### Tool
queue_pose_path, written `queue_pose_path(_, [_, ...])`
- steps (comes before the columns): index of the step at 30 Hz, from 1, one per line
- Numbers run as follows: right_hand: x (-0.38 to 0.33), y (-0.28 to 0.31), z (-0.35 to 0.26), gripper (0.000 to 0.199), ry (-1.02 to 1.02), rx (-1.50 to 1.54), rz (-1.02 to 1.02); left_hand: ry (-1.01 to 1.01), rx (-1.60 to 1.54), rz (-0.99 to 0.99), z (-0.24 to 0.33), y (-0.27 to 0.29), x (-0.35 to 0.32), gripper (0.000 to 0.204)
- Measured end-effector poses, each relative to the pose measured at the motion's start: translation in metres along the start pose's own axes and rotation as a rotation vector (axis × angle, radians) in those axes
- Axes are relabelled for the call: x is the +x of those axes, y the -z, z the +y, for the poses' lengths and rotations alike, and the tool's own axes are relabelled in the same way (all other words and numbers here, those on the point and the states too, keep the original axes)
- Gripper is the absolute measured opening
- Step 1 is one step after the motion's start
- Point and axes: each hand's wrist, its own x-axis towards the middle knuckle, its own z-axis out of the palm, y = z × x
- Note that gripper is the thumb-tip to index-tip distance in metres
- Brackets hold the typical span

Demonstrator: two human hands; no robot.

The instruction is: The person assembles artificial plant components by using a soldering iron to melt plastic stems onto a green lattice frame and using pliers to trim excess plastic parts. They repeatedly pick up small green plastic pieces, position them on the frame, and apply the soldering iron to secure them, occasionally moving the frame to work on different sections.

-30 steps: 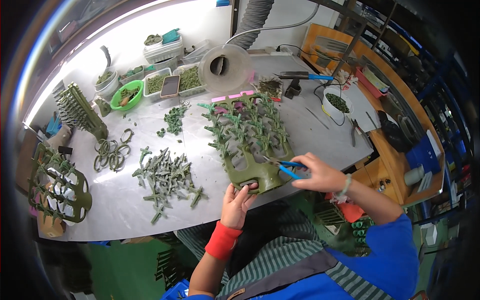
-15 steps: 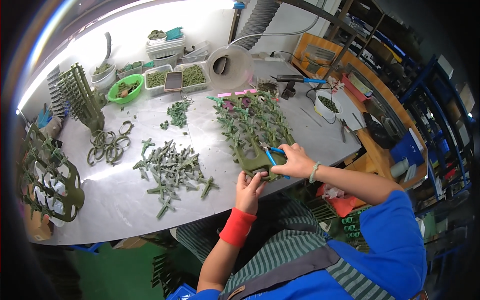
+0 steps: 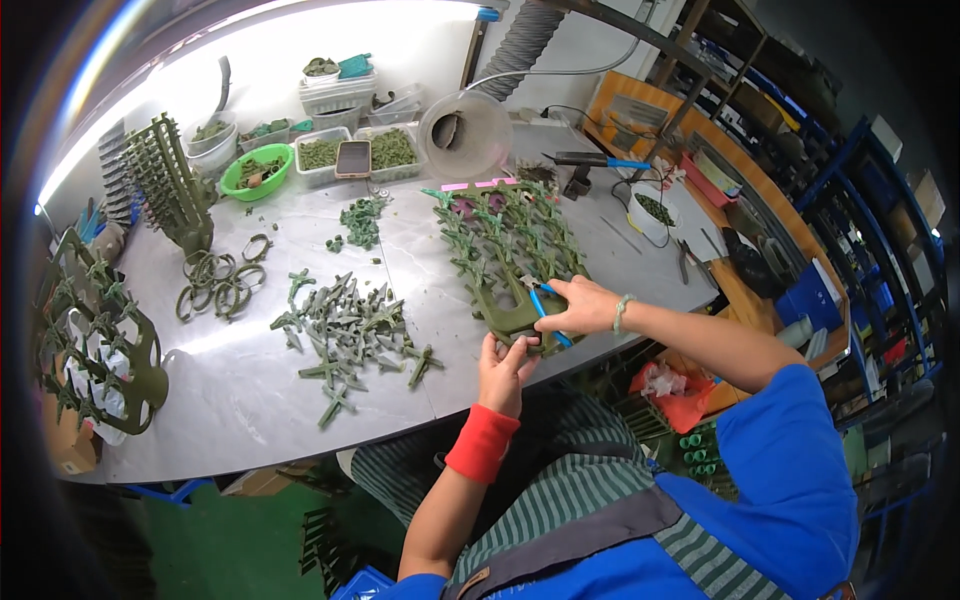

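Note:
Near the table's front edge lies a long olive-green frame (image 3: 517, 318) with rows of cross-shaped green parts (image 3: 497, 232) along it. My left hand (image 3: 507, 372) is closed on the frame's near end, thumb and fingers pinching its rim. A pair of blue-handled cutting pliers (image 3: 552, 313) is in my right hand (image 3: 582, 304), the metal jaws over the frame next to the nearest parts. Whether the jaws touch a part is too small to tell. Left of the frame lies a heap of loose grey-green cross-shaped parts (image 3: 345, 325).
Green rings (image 3: 222, 285) and an upright rack of parts (image 3: 165, 185) stand at the left, a second laden frame (image 3: 150, 385) at the table's left edge. Behind are a green bowl (image 3: 257, 172), tubs of small pieces (image 3: 393, 150), a phone (image 3: 353, 159) and a clear suction hood (image 3: 490, 135).
The view has shifted slightly. My right hand has turned the pliers a little, and their jaws have moved slightly toward the far side of the frame. My left hand keeps its grip.

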Motion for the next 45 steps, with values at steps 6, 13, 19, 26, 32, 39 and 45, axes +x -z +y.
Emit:
queue_pose_path(6, [-0.003, 0.003, 0.003, 0.068, 0.118, 0.095, -0.003, -0.004, 0.009, 0.0, 0.001, 0.001, 0.002, 0.03])
queue_pose_path(13, [-0.03, -0.018, 0.027, 0.052, 0.31, 0.294, 0.405, -0.002, 0.074, 0.02, 0.005, -0.003, -0.003, 0.032])
queue_pose_path(19, [-0.002, 0.013, 0.155, 0.053, -0.116, 0.454, 0.54, 0.064, 0.12, -0.033, 0.027, 0.003, -0.031, 0.043])
queue_pose_path(26, [0.052, -0.032, 0.29, 0.064, -0.091, -0.081, 0.429, -0.155, 0.951, -0.043, 0.094, 0.013, -0.072, 0.024])
queue_pose_path(32, [0.068, -0.004, 0.299, 0.059, 0.05, 0.227, 0.463, -0.802, 2.016, 0.463, 0.171, 0.062, -0.022, 0.02])
queue_pose_path(39, [0.132, 0.064, 0.302, 0.035, -0.037, 1.41, 0.44, -0.579, 2.194, 0.322, 0.195, 0.077, 0.013, 0.029])
queue_pose_path(45, [0.221, 0.111, 0.332, 0.062, -0.332, 2.152, 0.646, -0.658, 2.09, 0.39, 0.188, 0.047, 0.001, 0.029])
